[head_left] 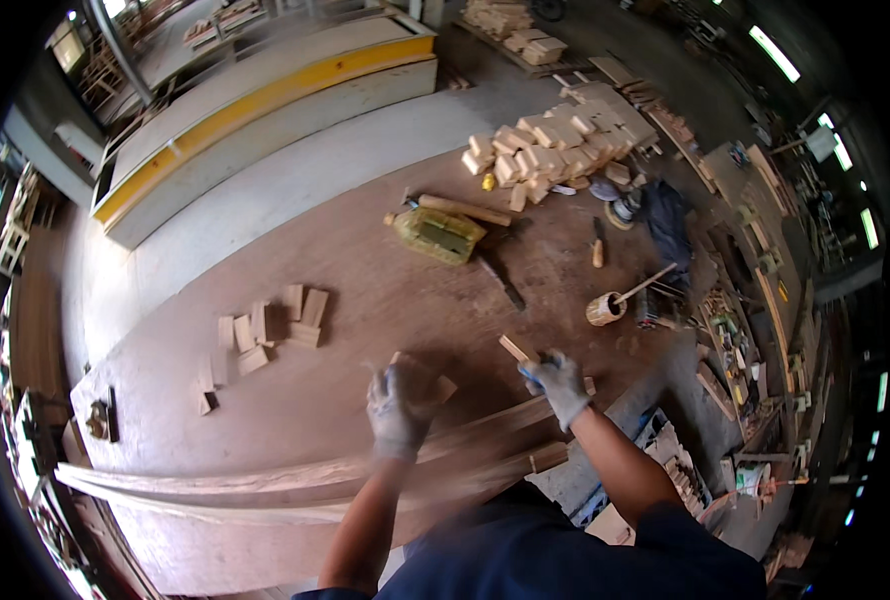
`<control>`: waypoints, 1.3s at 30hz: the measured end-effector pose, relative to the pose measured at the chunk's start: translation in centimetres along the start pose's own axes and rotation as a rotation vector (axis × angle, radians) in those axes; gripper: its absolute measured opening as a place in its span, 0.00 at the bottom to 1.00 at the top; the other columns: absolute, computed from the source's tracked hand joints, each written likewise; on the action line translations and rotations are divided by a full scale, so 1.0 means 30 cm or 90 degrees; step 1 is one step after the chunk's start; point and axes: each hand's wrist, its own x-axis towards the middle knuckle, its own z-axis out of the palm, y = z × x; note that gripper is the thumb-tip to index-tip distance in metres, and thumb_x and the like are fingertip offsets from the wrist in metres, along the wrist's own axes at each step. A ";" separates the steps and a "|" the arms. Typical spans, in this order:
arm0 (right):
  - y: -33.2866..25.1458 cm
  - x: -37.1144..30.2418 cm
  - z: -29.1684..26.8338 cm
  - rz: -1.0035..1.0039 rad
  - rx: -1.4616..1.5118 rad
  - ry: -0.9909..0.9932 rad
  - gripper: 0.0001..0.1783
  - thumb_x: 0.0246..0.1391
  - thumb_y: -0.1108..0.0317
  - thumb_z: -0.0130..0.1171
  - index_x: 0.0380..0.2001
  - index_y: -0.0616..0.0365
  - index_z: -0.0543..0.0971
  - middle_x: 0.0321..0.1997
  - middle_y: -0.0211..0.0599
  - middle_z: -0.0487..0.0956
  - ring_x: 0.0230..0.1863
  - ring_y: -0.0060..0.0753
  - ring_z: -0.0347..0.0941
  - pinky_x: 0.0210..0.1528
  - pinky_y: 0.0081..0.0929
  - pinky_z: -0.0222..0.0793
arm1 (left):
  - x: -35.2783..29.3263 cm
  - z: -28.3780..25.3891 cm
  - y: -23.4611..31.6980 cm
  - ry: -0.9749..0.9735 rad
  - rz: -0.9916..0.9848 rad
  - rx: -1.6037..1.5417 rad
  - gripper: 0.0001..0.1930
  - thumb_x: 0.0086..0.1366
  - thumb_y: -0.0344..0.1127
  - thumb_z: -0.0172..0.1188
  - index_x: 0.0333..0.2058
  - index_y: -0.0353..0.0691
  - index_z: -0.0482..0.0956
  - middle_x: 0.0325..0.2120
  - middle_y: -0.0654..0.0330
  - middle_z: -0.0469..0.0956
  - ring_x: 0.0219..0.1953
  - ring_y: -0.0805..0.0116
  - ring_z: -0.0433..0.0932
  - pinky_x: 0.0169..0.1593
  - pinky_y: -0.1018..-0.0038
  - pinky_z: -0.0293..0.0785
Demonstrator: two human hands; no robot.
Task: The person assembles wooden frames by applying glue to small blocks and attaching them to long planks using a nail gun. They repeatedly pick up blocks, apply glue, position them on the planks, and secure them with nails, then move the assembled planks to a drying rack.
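My right hand [559,386], in a grey work glove with blue on it, is closed on a small pale wooden block [519,348] that sticks out beyond the fingertips. Further left, my left hand [397,412] wears a similar glove and is blurred by motion. Its fingers are curled round a blurred wooden block [422,386]. Just beneath both hands, long wooden strips [295,478] run across the near side of the brown tabletop [355,310]. Several loose wooden blocks [253,358] lie to the left of my left hand.
A large heap of wooden blocks [555,140] covers the far right of the table. Nearer stand a yellowish plastic bottle [435,236], a dark flat tool [502,283], a chisel-like tool [598,245] and a pot with a stick [606,309]. A yellow-edged bench [275,95] is beyond.
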 end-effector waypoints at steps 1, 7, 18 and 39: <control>-0.005 0.040 0.000 0.022 0.039 0.019 0.17 0.52 0.69 0.78 0.40 0.58 0.80 0.28 0.25 0.81 0.22 0.14 0.70 0.23 0.19 0.66 | -0.022 0.012 -0.018 -0.004 -0.024 -0.004 0.55 0.48 0.52 0.82 0.71 0.38 0.64 0.66 0.39 0.68 0.66 0.35 0.68 0.68 0.48 0.68; 0.045 0.347 -0.034 0.053 0.001 0.112 0.12 0.55 0.69 0.76 0.37 0.56 0.80 0.26 0.27 0.80 0.21 0.13 0.70 0.21 0.19 0.64 | -0.013 0.007 0.002 -0.089 -0.042 0.086 0.57 0.49 0.50 0.83 0.73 0.35 0.61 0.70 0.37 0.65 0.70 0.35 0.65 0.72 0.50 0.65; -0.071 0.730 -0.058 -0.116 -0.391 0.394 0.33 0.45 0.64 0.82 0.52 0.65 0.81 0.53 0.48 0.86 0.52 0.42 0.83 0.59 0.37 0.77 | -0.006 0.006 0.016 -0.051 0.022 0.037 0.49 0.54 0.40 0.80 0.71 0.34 0.65 0.63 0.42 0.73 0.62 0.41 0.73 0.65 0.53 0.72; 0.188 -0.126 0.116 -0.174 -0.248 -0.234 0.17 0.59 0.65 0.73 0.48 0.61 0.85 0.32 0.32 0.85 0.33 0.21 0.78 0.41 0.27 0.78 | 0.027 0.019 -0.234 0.045 -0.467 -0.766 0.15 0.75 0.37 0.65 0.55 0.38 0.84 0.35 0.65 0.85 0.32 0.75 0.81 0.33 0.77 0.77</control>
